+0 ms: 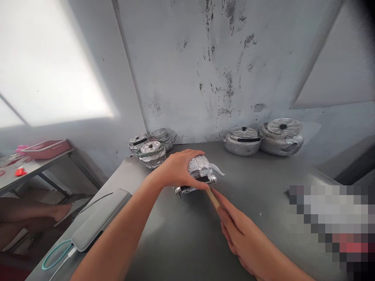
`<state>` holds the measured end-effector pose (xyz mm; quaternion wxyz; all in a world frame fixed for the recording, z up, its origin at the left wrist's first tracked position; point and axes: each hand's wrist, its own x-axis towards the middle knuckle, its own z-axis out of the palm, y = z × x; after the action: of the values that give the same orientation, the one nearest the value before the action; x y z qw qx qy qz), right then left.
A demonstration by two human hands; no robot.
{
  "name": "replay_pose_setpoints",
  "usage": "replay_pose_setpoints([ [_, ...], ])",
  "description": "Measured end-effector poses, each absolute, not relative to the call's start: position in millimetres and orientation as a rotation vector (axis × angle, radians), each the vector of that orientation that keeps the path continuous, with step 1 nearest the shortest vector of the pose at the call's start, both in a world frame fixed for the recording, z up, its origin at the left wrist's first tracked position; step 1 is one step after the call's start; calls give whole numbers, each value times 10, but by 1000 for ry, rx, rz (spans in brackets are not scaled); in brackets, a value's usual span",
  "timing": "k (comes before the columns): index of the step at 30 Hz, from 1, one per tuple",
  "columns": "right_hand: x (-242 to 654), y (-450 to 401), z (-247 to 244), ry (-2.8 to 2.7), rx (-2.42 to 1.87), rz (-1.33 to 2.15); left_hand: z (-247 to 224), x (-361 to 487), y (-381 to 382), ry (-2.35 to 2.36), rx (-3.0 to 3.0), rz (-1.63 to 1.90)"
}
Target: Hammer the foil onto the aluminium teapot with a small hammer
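Observation:
A silver, crinkled, foil-like pot-shaped object (pixel 199 166) sits on the table, tilted, with a pale curved piece like a spout or handle at its right and dark strips along its near side. My left hand (pixel 183 168) is closed round its left and top, thumb along the near side, covering much of it. In my right hand (pixel 237 230) is a tool with a wooden handle (pixel 215 199), pointing up at the object's near edge. The tool's far end is hidden beside my left thumb, so its kind cannot be made out.
Several silver lidded pots (pixel 244 141) stand along the back of the grey table (pixel 175 242). At the left edge lies a grey case (pixel 101 218) with a white cable and teal loop. A pink basket (pixel 47 149) rests on a side table; a person's leg (pixel 35 210) shows below.

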<state>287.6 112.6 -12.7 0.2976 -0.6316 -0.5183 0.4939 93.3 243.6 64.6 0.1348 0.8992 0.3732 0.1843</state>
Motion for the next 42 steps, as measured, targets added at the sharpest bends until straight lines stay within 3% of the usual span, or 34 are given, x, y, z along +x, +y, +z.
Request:
replay_pose_setpoints([
  [16, 2869, 1103, -66, -1297, -1663, 1531, 678, 955, 2397, 1090, 2600, 486],
  [27, 2933, 1120, -291, -1578, -1546, 1273, 684, 962, 2399, 1111, 2611, 470],
  [42, 2946, 1124, -260, -1543, -1490, 1271, 715, 947, 2402, 1181, 2491, 510],
])
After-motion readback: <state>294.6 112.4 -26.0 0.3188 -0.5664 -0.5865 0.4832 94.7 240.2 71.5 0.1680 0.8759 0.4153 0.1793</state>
